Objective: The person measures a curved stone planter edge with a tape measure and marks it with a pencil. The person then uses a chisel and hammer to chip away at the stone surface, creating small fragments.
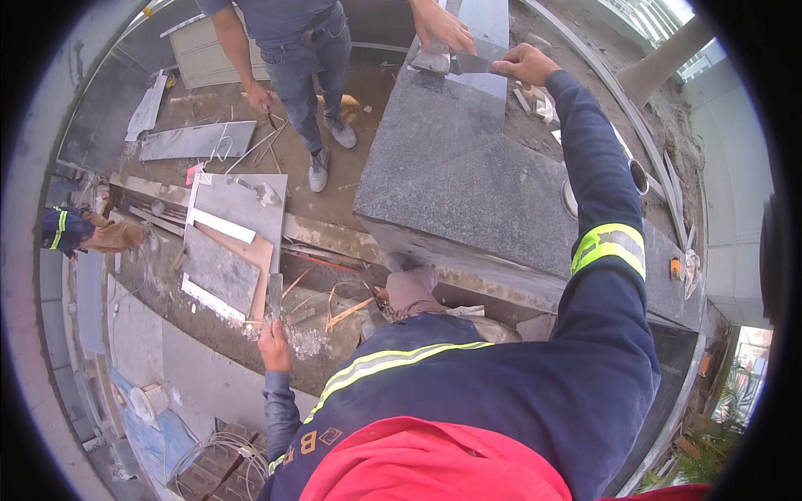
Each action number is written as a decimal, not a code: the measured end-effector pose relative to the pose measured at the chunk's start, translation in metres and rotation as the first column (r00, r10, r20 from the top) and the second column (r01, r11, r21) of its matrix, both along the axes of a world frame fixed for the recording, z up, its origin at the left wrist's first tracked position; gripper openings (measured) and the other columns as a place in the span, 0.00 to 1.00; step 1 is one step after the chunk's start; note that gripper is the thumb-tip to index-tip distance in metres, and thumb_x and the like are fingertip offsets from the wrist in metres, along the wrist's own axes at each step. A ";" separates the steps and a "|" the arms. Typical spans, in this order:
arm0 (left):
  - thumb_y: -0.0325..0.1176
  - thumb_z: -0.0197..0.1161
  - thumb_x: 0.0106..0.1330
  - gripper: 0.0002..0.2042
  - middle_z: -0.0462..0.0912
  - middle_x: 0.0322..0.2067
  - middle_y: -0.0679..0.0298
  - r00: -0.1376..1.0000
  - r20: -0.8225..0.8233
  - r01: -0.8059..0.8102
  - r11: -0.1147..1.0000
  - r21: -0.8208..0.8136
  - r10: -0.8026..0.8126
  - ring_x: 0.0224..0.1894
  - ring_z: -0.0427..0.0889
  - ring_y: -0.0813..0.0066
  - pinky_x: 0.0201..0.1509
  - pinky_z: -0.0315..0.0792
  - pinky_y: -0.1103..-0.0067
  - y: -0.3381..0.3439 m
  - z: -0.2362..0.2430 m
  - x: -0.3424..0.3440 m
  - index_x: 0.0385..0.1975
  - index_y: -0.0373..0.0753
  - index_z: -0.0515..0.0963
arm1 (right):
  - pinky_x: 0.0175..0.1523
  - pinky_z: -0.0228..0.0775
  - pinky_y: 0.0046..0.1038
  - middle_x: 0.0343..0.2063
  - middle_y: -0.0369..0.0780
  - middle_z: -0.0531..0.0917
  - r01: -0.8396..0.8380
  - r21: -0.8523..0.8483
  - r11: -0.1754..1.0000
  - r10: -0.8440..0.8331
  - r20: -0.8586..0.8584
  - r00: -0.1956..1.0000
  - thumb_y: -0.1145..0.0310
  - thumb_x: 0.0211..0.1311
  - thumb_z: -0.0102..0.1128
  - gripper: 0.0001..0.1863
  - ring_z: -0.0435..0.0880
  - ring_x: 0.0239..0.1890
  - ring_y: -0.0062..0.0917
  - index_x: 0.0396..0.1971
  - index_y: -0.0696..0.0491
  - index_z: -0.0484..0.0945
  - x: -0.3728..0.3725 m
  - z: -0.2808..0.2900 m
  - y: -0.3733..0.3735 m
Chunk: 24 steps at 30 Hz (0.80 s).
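A dusty building site, a speckled dark-grey stone slab top [468, 188] before me, a blade in each hand.
Nearest, my left hand [276, 345] had its fingers curled round the handle of a narrow grey metal blade [275, 292], pointing away from me beside a tan board [261, 255], well apart from the slab, perhaps to keep it out of the way. Further off, my right hand [526, 65] gripped a flat metal scraper [473, 64], low over the slab's far part, likely so its edge could meet a pale greyish lump [432, 60] there; whether they touched, I couldn't tell. A co-worker's bare hand [447, 29] was over that lump, seemingly steadying it.
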State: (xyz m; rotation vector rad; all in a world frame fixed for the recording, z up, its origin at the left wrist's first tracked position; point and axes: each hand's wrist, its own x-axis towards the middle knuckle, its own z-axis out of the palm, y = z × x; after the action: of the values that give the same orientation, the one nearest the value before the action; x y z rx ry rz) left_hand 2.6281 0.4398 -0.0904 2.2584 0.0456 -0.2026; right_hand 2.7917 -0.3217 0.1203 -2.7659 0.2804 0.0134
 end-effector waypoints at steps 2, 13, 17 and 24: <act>0.44 0.53 0.79 0.20 0.70 0.18 0.62 1.000 -0.014 0.017 1.000 0.015 -0.017 0.23 0.68 0.74 0.29 0.64 0.70 -0.016 -0.004 0.014 0.28 0.33 0.73 | 0.30 0.74 0.28 0.19 0.37 0.83 -0.021 0.013 1.000 0.022 -0.074 0.997 0.49 0.70 0.61 0.23 0.77 0.16 0.19 0.40 0.56 0.89 0.010 -0.002 -0.009; 0.42 0.53 0.78 0.19 0.71 0.19 0.58 0.996 -0.081 0.029 0.997 0.067 -0.024 0.22 0.71 0.68 0.29 0.66 0.68 -0.037 -0.025 0.020 0.29 0.32 0.73 | 0.22 0.69 0.25 0.21 0.37 0.82 -0.084 0.082 0.993 0.092 -0.088 0.992 0.46 0.68 0.61 0.25 0.76 0.15 0.20 0.39 0.57 0.88 0.026 -0.012 -0.002; 0.41 0.53 0.78 0.18 0.72 0.19 0.58 0.998 -0.060 0.001 0.999 0.052 0.002 0.22 0.71 0.67 0.30 0.67 0.68 -0.026 -0.031 0.003 0.30 0.32 0.74 | 0.22 0.69 0.24 0.21 0.36 0.81 -0.067 0.074 0.995 0.076 -0.123 0.989 0.46 0.68 0.61 0.26 0.76 0.16 0.20 0.41 0.56 0.88 0.026 -0.005 0.007; 0.42 0.52 0.78 0.19 0.73 0.21 0.58 0.991 -0.129 -0.038 0.997 0.070 0.046 0.25 0.72 0.67 0.32 0.68 0.68 -0.001 -0.044 -0.016 0.31 0.32 0.75 | 0.21 0.69 0.25 0.21 0.37 0.82 -0.048 0.089 0.995 0.061 -0.147 0.987 0.46 0.69 0.60 0.25 0.75 0.15 0.20 0.43 0.55 0.89 0.026 0.001 0.031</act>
State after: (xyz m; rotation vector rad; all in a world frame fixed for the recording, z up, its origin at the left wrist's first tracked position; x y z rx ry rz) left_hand 2.6117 0.4393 -0.1343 2.3060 0.1717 -0.3307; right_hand 2.8174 -0.2906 0.1217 -2.6910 0.2370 0.2422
